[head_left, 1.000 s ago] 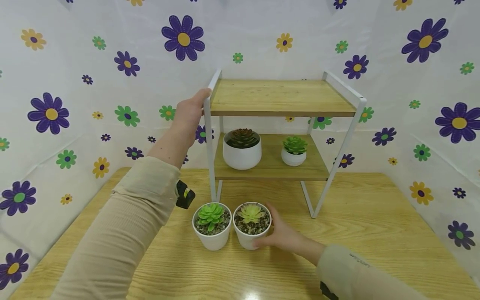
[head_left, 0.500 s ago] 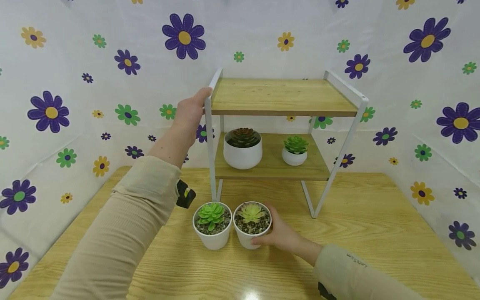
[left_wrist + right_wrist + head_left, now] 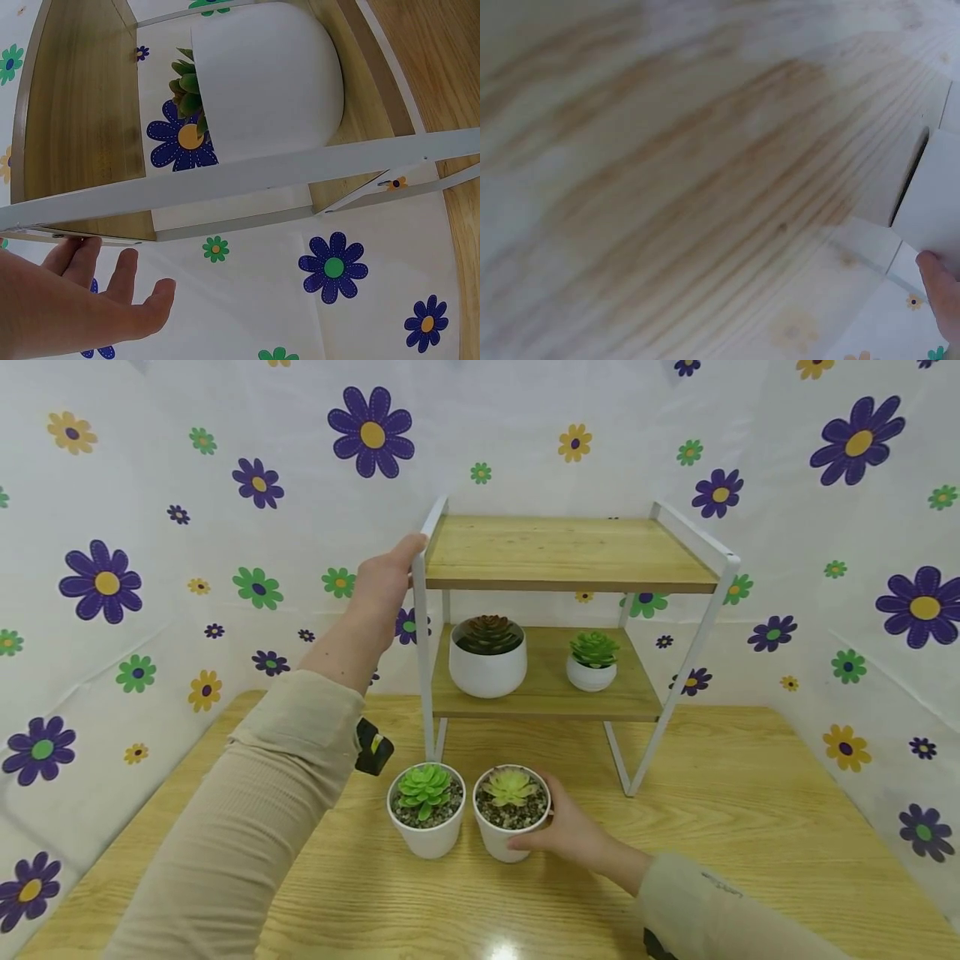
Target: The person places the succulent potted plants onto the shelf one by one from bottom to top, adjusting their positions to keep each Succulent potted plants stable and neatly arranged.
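My right hand [image 3: 573, 831] holds a white potted succulent [image 3: 510, 839] with pale yellow-green leaves, thumb in front and fingers round its far right side. In the right wrist view, only the thumb [image 3: 941, 289] and part of the white pot [image 3: 937, 202] show. Just left of it stands a bright green potted succulent [image 3: 426, 841], with a small gap between the pots. At the upper left corner of the two-tier shelf rack [image 3: 570, 552], my left hand [image 3: 382, 589] grips the white frame. The left wrist view shows some of its fingers [image 3: 124, 277] bent loosely below the frame bar.
On the rack's lower shelf [image 3: 543, 697] are a dark brownish succulent in a wide white bowl [image 3: 487, 672] and a small green succulent in a white pot [image 3: 591, 677]. The rack stands on a wooden table [image 3: 750, 827]. Behind hangs a flower-print sheet [image 3: 525, 410].
The yellow-green potted succulent has shifted slightly right with my right hand, widening the gap to the bright green one. My left hand stays at the rack's corner.
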Tool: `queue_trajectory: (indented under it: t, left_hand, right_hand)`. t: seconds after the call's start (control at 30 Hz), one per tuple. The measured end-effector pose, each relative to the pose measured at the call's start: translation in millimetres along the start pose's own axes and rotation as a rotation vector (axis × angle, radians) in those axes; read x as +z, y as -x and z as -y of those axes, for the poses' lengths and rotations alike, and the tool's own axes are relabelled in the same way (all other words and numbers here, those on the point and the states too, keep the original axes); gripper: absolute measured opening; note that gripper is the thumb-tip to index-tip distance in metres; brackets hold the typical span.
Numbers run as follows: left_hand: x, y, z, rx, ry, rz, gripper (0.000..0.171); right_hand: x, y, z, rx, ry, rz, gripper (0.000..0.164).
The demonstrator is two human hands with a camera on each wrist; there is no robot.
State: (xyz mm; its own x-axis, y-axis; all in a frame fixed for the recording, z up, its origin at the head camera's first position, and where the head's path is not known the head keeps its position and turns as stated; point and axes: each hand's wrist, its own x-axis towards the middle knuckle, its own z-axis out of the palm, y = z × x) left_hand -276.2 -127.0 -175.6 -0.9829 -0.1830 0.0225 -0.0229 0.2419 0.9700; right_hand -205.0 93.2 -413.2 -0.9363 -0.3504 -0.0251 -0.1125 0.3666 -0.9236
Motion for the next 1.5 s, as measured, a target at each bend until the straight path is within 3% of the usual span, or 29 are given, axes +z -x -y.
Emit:
queue_trajectory:
  t: [0.3,0.73,1.17,1.5]
  left_hand:
    - [0.8,0.9,0.8,0.003,-0.007,-0.003,0.059]
    - [1.8,-0.5,-0.1,-0.019,-0.026,-0.009,0.062]
    - [0.3,-0.5,-0.6,-0.02,-0.033,-0.009,0.061]
    - [1.9,1.0,0.3,0.002,-0.019,-0.004,0.061]
  right_hand:
    - [-21,9,3,-0.005,-0.003,0.001,0.094]
    - [-56,31,33,-0.064,0.058,-0.008,0.089]
    - [-82,42,78,-0.138,0.084,0.013,0.088]
    - [-98,49,126,-0.144,0.091,0.032,0.089]
